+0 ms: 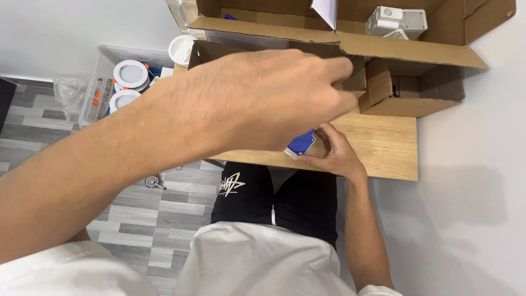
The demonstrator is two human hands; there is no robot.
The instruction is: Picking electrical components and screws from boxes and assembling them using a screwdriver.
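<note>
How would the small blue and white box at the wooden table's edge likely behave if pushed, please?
The small blue and white box looks flat-sided, so it should slide, not roll. Sitting at the wooden table edge, it might fall off. It seems light under the right hand.

Small blue-and-white box (301, 144) at the near edge of the wooden table (383, 148), held w/ right-hand fingers (323, 159) against its right side. Blue face up, white side toward the camera; box sits tilted, one corner past the table edge. Left part hidden by the left forearm crossing in front. Brown cardboard carton (350, 77), flaps open, stands just behind on the table, left fingers (334, 71) at its opening.
</note>
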